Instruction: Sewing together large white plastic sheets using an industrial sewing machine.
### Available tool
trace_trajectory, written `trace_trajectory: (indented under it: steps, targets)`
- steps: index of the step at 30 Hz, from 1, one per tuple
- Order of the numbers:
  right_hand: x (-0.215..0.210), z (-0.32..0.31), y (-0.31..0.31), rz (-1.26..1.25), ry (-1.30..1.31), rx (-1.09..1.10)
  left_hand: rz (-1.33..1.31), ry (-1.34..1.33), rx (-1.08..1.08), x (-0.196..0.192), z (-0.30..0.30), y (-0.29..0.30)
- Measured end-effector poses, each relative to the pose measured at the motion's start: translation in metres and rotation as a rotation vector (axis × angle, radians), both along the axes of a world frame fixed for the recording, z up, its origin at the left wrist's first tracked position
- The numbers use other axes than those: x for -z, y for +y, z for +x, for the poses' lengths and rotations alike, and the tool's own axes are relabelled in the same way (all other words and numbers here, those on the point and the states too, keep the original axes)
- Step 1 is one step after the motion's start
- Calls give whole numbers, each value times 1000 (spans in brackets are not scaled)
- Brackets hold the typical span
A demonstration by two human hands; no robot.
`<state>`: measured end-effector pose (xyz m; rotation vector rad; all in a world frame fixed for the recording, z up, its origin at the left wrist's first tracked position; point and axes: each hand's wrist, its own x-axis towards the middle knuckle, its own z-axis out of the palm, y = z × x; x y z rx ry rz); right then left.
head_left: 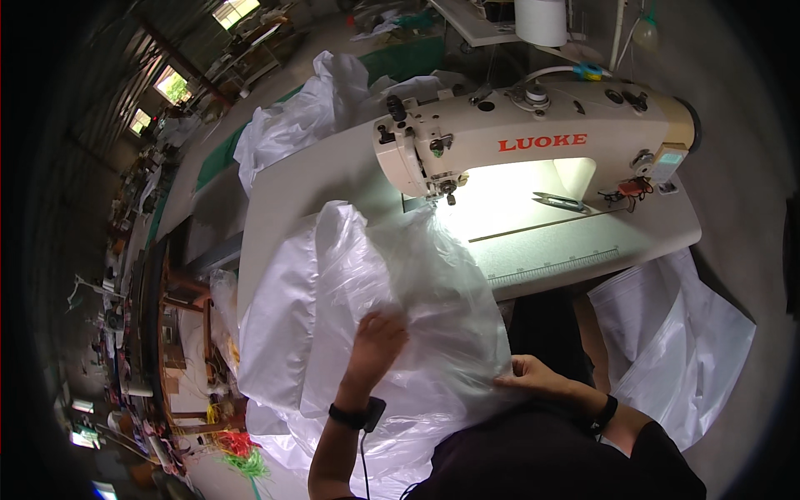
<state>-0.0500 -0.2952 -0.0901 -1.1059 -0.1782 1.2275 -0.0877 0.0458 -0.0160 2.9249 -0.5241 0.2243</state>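
A large sheet of white, shiny plastic-like material [442,333] lies crumpled over the front of the sewing table and my lap. Its far end runs up to the needle area of a cream sewing machine [533,137]. My left hand [382,337] is over the middle of the material, fingers curled and smeared by motion, so its grip is unclear. At the right edge of the material, my right hand [533,375] pinches it between thumb and fingers. A black band sits on each wrist.
Thread snips [559,202] lie on the lit machine bed [533,268]. More white material [304,121] is heaped behind the table, and another white piece [679,342] hangs at the right. A white thread cone [541,22] stands beyond the machine. Red and green strands [242,454] lie at lower left.
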Motion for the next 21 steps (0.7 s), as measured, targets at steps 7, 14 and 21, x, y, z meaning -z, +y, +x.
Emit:
trace_trajectory:
  steps: [7,14,21]
  targets:
    - [-11,0,-2,-19,-132,-100,247,-114,-360,-41,-18,22]
    - [-11,13,22,25,-70,36,-90,251,90,-15,-11,-94]
    - [-22,10,8,-210,-273,148,-199,103,262,-15,-32,-108]
